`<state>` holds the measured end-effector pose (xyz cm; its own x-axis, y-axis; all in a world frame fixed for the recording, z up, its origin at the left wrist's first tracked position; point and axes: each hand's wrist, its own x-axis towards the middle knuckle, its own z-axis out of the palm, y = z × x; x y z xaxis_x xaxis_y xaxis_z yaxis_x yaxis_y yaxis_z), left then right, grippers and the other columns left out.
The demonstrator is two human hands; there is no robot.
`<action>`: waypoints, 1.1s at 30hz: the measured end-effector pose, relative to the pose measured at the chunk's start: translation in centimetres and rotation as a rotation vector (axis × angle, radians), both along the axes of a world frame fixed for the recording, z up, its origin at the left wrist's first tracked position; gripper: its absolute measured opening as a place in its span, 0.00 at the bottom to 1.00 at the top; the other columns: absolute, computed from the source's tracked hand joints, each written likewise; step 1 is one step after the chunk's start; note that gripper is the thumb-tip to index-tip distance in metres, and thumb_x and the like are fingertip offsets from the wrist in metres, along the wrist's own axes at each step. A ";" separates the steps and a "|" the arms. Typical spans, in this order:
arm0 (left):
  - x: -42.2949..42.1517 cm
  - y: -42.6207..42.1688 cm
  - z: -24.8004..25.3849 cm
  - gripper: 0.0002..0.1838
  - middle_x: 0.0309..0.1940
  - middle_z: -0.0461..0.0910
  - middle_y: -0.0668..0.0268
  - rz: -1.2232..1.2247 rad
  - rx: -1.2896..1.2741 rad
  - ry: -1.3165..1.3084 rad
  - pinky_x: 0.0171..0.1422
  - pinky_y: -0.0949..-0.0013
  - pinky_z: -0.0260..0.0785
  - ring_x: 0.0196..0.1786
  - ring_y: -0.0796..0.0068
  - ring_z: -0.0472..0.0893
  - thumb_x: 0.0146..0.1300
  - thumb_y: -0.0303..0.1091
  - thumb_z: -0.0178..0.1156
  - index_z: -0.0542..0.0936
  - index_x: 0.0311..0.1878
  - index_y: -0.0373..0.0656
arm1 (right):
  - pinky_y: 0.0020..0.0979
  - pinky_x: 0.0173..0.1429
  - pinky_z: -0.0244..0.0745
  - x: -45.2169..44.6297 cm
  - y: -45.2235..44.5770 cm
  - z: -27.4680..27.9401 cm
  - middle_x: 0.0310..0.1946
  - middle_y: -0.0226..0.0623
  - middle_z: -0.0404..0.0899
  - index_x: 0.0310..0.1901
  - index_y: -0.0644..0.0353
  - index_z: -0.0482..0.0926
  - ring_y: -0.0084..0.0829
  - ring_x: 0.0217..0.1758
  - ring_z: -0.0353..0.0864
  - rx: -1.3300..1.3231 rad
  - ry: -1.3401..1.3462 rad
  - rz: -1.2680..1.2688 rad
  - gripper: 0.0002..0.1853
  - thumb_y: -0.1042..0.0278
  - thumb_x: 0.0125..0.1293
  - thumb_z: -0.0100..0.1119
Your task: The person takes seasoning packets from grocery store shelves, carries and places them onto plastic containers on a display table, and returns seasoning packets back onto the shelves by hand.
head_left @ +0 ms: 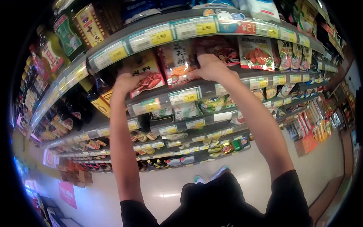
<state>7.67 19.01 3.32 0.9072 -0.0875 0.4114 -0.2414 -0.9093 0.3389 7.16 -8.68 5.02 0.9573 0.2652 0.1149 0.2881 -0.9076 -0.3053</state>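
Observation:
My left hand [125, 82] is at the left side of a yellow and red packet [148, 77], its thumb on the front and its other fingers partly hidden in the dark beside it. A red and white packet [177, 60] with dark lettering stands just right of it. Near that packet's right edge is the thumb of my right hand [213, 69]. The fingers of this hand are spread from the thumb and lie against a dark red packet [223, 51].
A price-tag rail [151, 38] runs above the packets, another rail [145, 106] below. Bottles [49, 51] stand at the left. More packets [257, 53] stand to the right. Lower shelves hold further goods above the pale floor [166, 189].

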 end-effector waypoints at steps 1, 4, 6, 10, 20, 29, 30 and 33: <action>1.3 0.8 -0.5 0.35 0.52 0.74 0.48 -0.079 0.023 -0.011 0.59 0.64 0.64 0.57 0.53 0.73 0.51 0.54 0.64 0.72 0.56 0.38 | 0.39 0.56 0.71 0.7 -0.1 -0.6 0.50 0.48 0.75 0.46 0.65 0.76 0.45 0.55 0.74 -0.007 -0.031 0.008 0.30 0.47 0.50 0.67; 1.8 1.0 -0.6 0.43 0.59 0.70 0.52 -0.254 -0.152 0.007 0.63 0.67 0.60 0.62 0.62 0.69 0.52 0.38 0.67 0.55 0.68 0.38 | 0.39 0.55 0.72 1.2 -0.4 -1.1 0.50 0.47 0.76 0.47 0.65 0.76 0.44 0.55 0.75 0.004 -0.008 0.019 0.30 0.47 0.51 0.67; 1.2 1.2 -0.3 0.42 0.60 0.68 0.52 -0.282 -0.212 0.101 0.64 0.67 0.59 0.63 0.61 0.68 0.53 0.38 0.67 0.57 0.67 0.37 | 0.38 0.54 0.73 1.0 -0.4 -0.9 0.49 0.48 0.76 0.45 0.65 0.77 0.44 0.54 0.75 0.054 0.035 0.002 0.29 0.47 0.50 0.68; 1.5 1.9 -2.2 0.38 0.57 0.69 0.49 -0.219 -0.153 -0.042 0.64 0.66 0.59 0.61 0.57 0.69 0.53 0.40 0.66 0.62 0.64 0.38 | 0.40 0.53 0.72 1.2 -1.4 -2.2 0.47 0.54 0.75 0.46 0.70 0.71 0.48 0.53 0.75 0.205 -0.018 0.055 0.33 0.49 0.50 0.69; -3.8 -1.1 -2.4 0.26 0.55 0.70 0.58 -0.047 -0.110 -0.341 0.61 0.70 0.61 0.56 0.68 0.71 0.62 0.38 0.60 0.67 0.60 0.36 | 0.23 0.38 0.64 -12.5 -6.0 -2.9 0.36 0.33 0.70 0.52 0.59 0.73 0.23 0.35 0.68 1.109 -0.501 0.446 0.25 0.69 0.50 0.67; -16.9 -8.5 -15.7 0.11 0.41 0.75 0.59 -0.366 -0.482 -0.426 0.48 0.68 0.66 0.40 0.67 0.74 0.57 0.23 0.58 0.72 0.44 0.38 | 0.39 0.38 0.70 -28.2 -10.5 1.9 0.24 0.36 0.73 0.37 0.58 0.73 0.34 0.28 0.72 1.395 -0.338 0.605 0.06 0.70 0.61 0.59; -18.4 -10.1 -18.6 0.11 0.36 0.76 0.60 -0.315 -0.547 -0.205 0.44 0.68 0.68 0.35 0.67 0.75 0.55 0.23 0.60 0.73 0.42 0.39 | 0.37 0.37 0.68 -28.6 -10.8 2.3 0.24 0.32 0.70 0.36 0.57 0.73 0.30 0.26 0.70 1.340 -0.170 0.579 0.06 0.72 0.60 0.61; -23.1 -13.4 -27.1 0.16 0.40 0.75 0.61 -0.236 -0.744 0.207 0.39 0.73 0.69 0.37 0.73 0.76 0.55 0.22 0.61 0.74 0.47 0.40 | 0.29 0.30 0.61 -27.4 -7.3 -1.1 0.26 0.24 0.68 0.45 0.44 0.74 0.24 0.28 0.66 1.483 -0.343 0.650 0.08 0.64 0.64 0.53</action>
